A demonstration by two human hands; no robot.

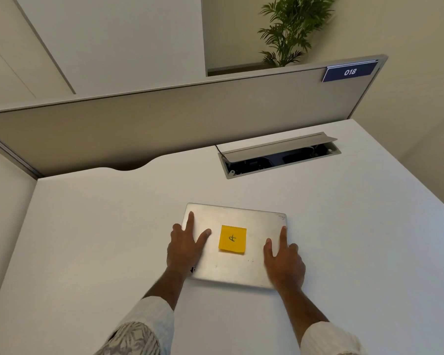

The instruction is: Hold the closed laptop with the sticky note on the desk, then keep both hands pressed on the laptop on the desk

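- Closed silver laptop point(235, 245): lies flat on the white desk point(87, 226), a little nearer my edge than the open cable hatch point(280, 156), well apart from it; a yellow sticky note point(232, 239) with a handwritten mark sits at the middle of its lid
- My left hand point(183, 248): rests on the left margin of the lid, fingers straight and spread, thumb pointing toward the note without touching it; nothing is gripped
- My right hand point(283, 262): rests on the right margin, forefinger stretched along the edge toward the far corner, the other fingers over the side; flat and relaxed, holding nothing, as far as the view shows
- Step in hand, as I judge it: steadying or squaring the laptop with both palms; even downward pressure on both sides should keep it from pivoting
- To do it well: I should keep the fingers clear of the note so it is not peeled or smudged
- If the lid is to be raised: I cannot tell which long edge carries the hinge, so I would feel for the seam first
- Background: a grey partition point(190, 116) bearing a blue number plate point(349, 71) closes the far side of the desk, with a potted palm point(290, 29) behind
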